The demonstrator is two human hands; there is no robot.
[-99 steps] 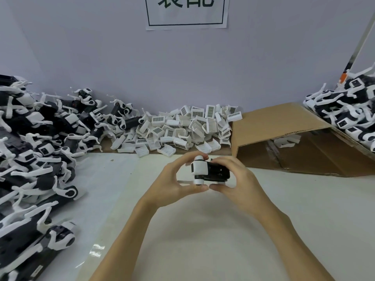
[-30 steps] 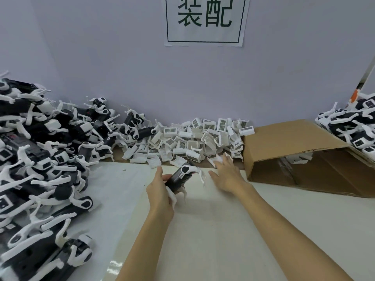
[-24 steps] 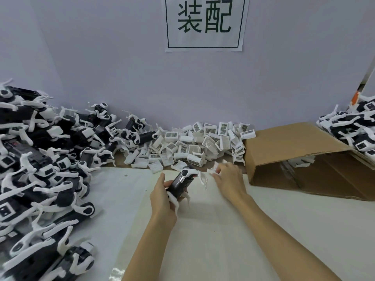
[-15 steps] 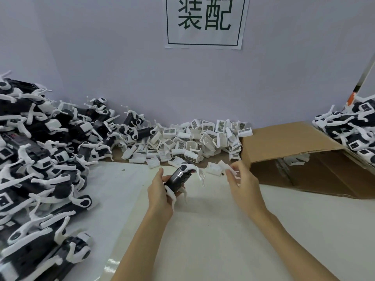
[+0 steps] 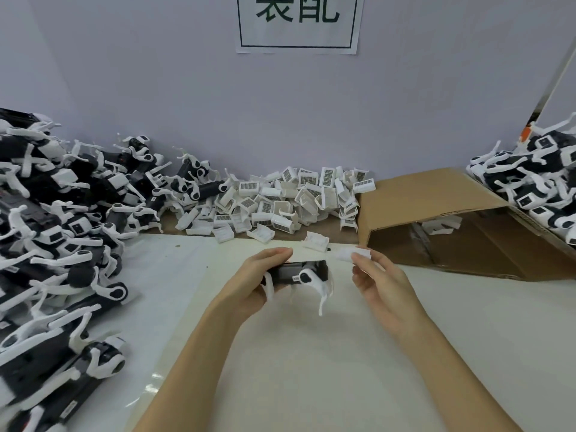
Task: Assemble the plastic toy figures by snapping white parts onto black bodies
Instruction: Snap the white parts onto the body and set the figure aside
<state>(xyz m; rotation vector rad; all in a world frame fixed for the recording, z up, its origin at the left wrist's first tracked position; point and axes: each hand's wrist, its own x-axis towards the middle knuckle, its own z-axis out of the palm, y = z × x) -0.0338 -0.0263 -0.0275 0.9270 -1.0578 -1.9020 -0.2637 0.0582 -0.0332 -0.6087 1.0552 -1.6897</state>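
Black toy body (image 5: 299, 271) with white legs lies sideways in the left hand (image 5: 255, 283), thumb and fingers curled round it above mid-worktop (image 5: 311, 369). Just right, apart from it, the right hand (image 5: 378, 283) pinches a white part (image 5: 353, 254). Bare worktop spreads around both. Beyond, near the far edge, loose white parts (image 5: 286, 201) heap beside a cardboard box (image 5: 436, 219).

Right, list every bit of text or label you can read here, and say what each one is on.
Paper sign on the wall: two large dark characters, tops cut off by the frame, not fully readable.
Loose white parts: barcode-like stickers, too small to read.
Black body in the left hand: small white label, blurred.
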